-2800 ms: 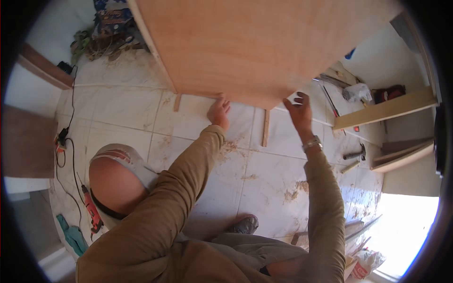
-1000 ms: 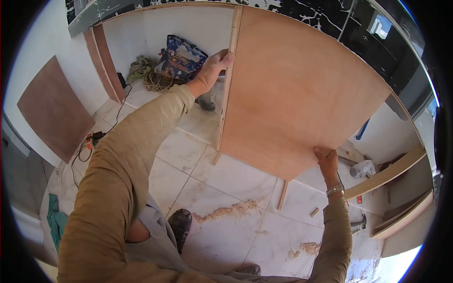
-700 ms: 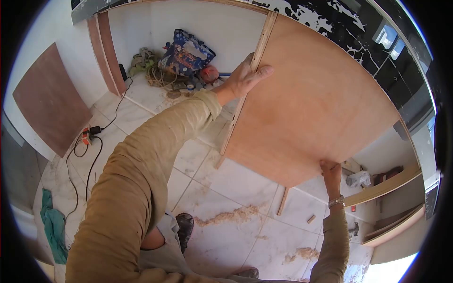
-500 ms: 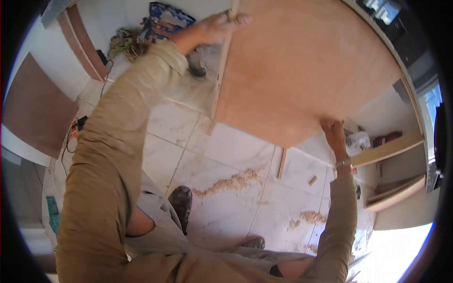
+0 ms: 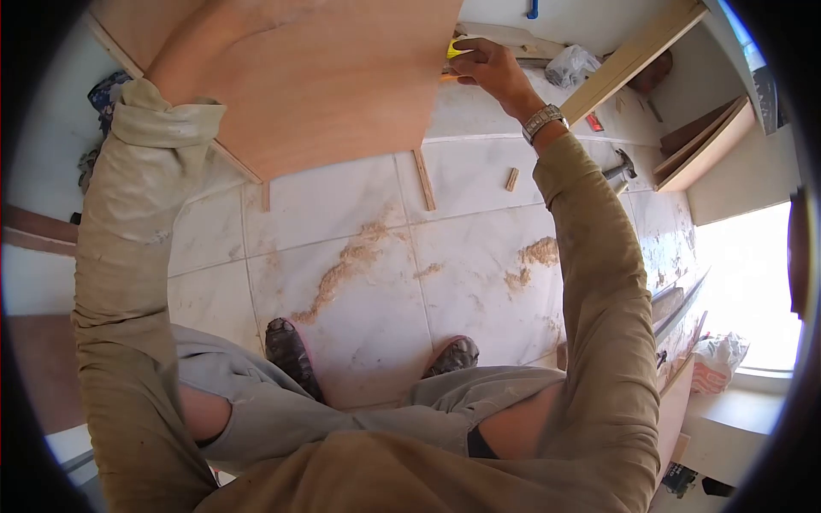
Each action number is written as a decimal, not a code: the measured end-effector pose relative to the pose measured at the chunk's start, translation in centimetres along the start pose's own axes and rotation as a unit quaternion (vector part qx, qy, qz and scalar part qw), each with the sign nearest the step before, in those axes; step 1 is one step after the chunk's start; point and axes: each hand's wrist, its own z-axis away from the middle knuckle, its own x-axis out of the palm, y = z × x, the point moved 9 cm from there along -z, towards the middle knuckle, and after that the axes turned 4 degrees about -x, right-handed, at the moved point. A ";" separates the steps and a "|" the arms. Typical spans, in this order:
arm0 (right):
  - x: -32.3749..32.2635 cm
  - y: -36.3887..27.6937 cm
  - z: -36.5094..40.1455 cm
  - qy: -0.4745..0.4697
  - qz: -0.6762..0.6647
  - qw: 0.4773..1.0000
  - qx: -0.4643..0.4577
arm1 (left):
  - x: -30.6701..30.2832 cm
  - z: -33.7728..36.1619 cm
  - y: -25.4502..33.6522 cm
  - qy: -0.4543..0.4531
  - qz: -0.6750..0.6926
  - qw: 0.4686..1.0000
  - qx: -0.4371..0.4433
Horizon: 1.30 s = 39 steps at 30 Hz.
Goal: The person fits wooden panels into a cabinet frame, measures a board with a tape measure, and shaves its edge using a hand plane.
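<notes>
A large light-brown plywood panel (image 5: 342, 103) fills the upper left, tilted above the floor. My left hand (image 5: 265, 15) reaches over its face near the top of the view; the fingers are blurred and partly cut off. Beside the panel's right edge is my right hand (image 5: 494, 75), with a metal watch (image 5: 545, 120) on the wrist. Its fingers are bent around a small yellow object (image 5: 453, 48), mostly hidden, whose kind I cannot make out. Two thin wooden strips, one on the left (image 5: 266, 196) and one on the right (image 5: 425, 179), show below the panel's lower edge.
Sawdust (image 5: 342, 269) streaks the white tiled floor (image 5: 359, 368) ahead of my shoes (image 5: 291, 355). A small wood offcut (image 5: 511, 179) lies there too. On the right are a hammer (image 5: 623, 165), a wooden rail (image 5: 633, 64), a clear plastic bag (image 5: 571, 67) and leaning boards (image 5: 705, 141).
My view has swung right, so the panel appears farther up and left. My left hand has gone from the panel's side edge onto its face. The right hand now meets a yellow object.
</notes>
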 end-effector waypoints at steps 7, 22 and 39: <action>-14.8 15.8 10.0 0.033 0.458 0.881 0.116 | 0.3 -0.5 -2.3 0.088 0.086 0.982 -0.141; -17.7 29.2 18.5 0.238 0.389 0.852 0.256 | 0.1 0.7 -8.9 0.060 0.026 0.993 -0.097; -23.8 32.2 17.8 0.348 0.393 0.806 0.274 | -1.0 1.6 -10.4 0.081 -0.036 0.993 -0.080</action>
